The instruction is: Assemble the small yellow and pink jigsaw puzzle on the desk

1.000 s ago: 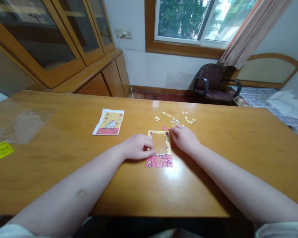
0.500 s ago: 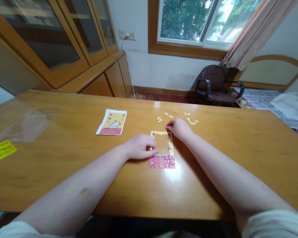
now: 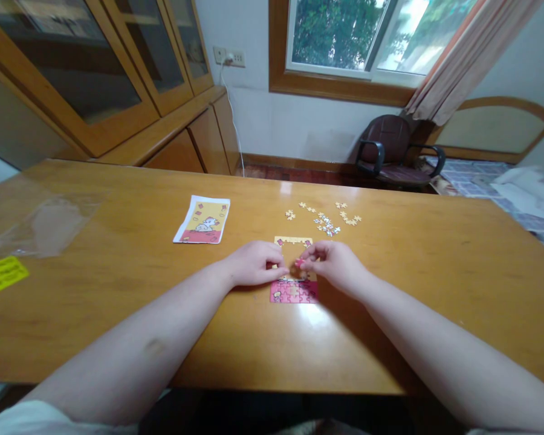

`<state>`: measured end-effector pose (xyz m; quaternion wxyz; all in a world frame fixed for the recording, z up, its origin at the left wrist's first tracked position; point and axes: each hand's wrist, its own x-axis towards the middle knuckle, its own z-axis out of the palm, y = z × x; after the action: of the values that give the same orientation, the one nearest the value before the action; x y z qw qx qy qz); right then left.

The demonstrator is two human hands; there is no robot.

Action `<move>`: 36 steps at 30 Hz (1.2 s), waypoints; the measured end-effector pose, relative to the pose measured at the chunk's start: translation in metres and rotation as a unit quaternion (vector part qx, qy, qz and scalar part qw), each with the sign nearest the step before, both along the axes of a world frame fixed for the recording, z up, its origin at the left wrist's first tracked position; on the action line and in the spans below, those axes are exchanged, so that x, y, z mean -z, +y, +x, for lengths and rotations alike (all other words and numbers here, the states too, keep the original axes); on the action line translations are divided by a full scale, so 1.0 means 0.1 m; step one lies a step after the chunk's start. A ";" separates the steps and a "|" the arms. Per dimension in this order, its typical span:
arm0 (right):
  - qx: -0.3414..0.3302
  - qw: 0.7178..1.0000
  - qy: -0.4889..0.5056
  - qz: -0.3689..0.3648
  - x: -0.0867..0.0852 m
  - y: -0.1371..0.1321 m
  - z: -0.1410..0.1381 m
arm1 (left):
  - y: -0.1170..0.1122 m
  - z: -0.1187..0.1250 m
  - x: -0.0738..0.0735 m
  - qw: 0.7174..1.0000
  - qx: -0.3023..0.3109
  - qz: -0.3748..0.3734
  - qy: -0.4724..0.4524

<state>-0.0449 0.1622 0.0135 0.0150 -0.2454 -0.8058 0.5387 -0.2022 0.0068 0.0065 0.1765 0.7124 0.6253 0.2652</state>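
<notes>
A small jigsaw puzzle [image 3: 294,291] with a yellow border and a pink bottom band lies on the wooden table [image 3: 254,338]; its middle is unfilled. My left hand [image 3: 252,264] rests with curled fingers against the puzzle's left edge. Over the puzzle's middle, my right hand [image 3: 332,263] pinches a small pink puzzle piece [image 3: 298,264] at its fingertips. Several loose pieces [image 3: 327,220] lie scattered just beyond the puzzle.
A printed reference picture [image 3: 202,219] lies left of the puzzle. A clear plastic bag [image 3: 45,225] and a yellow label [image 3: 0,275] sit at the far left. Wooden cabinets [image 3: 118,78] line the left wall; a dark armchair [image 3: 390,151] stands under the window.
My right hand went out to the loose pieces, picked up a pink piece, and came back over the puzzle's middle. My left hand stayed at the puzzle's left edge.
</notes>
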 end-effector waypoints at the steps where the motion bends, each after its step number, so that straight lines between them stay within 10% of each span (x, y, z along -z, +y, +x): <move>1: 0.000 1.000 -0.023 -0.005 -0.01 -0.07 0.08 | 0.00 0.00 0.00 1.000 -0.001 0.002 -0.001; 36: -0.083 0.978 -0.095 0.168 0.11 -0.33 0.23 | 0.00 0.01 -0.01 1.000 0.000 -0.004 -0.005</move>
<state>-0.0220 0.1293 0.0023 -0.0650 -0.2214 -0.9003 0.3690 -0.2008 0.0071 0.0079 0.1823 0.7106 0.6251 0.2666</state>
